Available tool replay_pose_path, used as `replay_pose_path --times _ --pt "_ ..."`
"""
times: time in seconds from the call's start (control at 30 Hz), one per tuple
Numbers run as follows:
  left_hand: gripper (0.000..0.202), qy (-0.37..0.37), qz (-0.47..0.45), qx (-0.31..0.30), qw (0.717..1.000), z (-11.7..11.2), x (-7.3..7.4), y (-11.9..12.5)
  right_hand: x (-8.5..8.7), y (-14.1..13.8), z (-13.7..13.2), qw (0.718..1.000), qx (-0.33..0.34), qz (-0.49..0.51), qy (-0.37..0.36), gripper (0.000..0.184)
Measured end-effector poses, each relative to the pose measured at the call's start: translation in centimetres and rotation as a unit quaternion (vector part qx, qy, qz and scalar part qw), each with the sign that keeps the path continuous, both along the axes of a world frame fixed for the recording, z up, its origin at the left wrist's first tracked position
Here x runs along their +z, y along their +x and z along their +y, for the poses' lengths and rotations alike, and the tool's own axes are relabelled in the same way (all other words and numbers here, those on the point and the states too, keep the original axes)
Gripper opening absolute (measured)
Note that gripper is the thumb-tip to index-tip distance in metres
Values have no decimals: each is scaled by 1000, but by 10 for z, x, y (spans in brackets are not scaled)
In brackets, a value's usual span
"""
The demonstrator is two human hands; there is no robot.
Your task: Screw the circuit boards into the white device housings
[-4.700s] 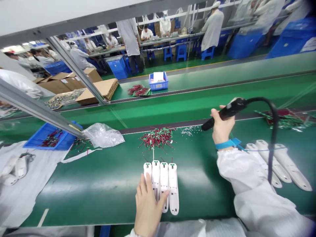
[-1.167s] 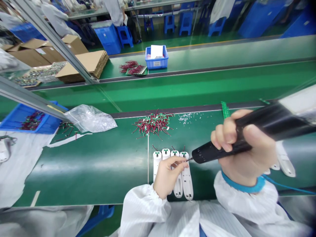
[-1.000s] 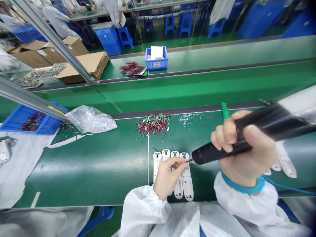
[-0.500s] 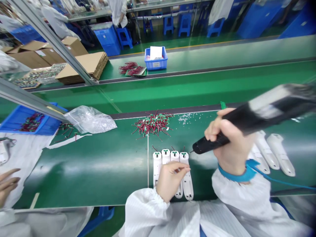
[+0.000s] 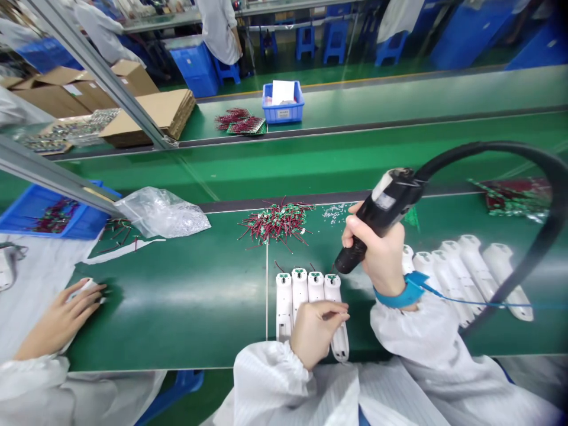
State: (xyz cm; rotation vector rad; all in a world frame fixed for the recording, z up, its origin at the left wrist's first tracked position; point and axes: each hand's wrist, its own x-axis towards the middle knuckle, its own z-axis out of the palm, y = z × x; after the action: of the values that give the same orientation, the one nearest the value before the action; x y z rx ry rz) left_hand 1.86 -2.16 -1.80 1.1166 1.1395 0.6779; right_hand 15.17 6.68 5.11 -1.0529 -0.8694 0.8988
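My left hand (image 5: 314, 332) rests over a row of several white plastic handset housings (image 5: 300, 296), its fingertips pinching a tiny part too small to name. The housing under my palm is partly hidden. My right hand (image 5: 371, 253) grips a black corded electric screwdriver (image 5: 385, 206), its tip pointing down just above the row and apart from my left fingers. A blue wrist strap (image 5: 402, 291) circles my right wrist. Beyond the row lies a heap of green circuit boards with red wires (image 5: 277, 223), with tiny silver parts (image 5: 335, 213) beside it.
More white housings (image 5: 461, 275) lie to the right on the green conveyor belt (image 5: 177, 290). A co-worker's hand (image 5: 60, 313) works at the left, near a plastic bag (image 5: 160, 213) and a blue crate (image 5: 48, 216) of wired boards. A metal frame rail (image 5: 66, 177) crosses above.
My right hand has lifted the screwdriver up and to the right, away from my left fingers, bringing its cord into view. A co-worker's hand has moved further in at the left. My left hand has barely moved.
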Motion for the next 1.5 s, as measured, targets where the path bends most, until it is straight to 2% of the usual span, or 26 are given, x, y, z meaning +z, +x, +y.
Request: replay_pose_path --times 0.2,0.53,0.63,0.73,0.83,0.9,1.27,1.5 --pt "11 16 2 5 1000 -1 0 0 3 -2 1 1000 21 -6 -12 25" --pt "11 11 4 5 1000 -2 1 0 1 -4 3 1000 17 -5 -18 25" --pt "9 2 -12 29 1000 -1 1 -2 11 1 -3 999 38 30 13 21" --pt "7 -15 -40 75 996 2 5 -5 31 5 -14 991 69 99 52 18" --pt "9 -39 -88 105 990 6 11 -7 48 6 -23 983 85 147 64 18" --pt "10 -50 -114 113 986 8 15 -7 54 5 -26 983 82 153 62 18" --pt "11 -57 -120 117 984 11 19 -10 54 2 -26 983 74 154 70 17" --pt "9 -38 -83 123 988 10 18 -12 52 -3 -29 978 113 153 81 17"
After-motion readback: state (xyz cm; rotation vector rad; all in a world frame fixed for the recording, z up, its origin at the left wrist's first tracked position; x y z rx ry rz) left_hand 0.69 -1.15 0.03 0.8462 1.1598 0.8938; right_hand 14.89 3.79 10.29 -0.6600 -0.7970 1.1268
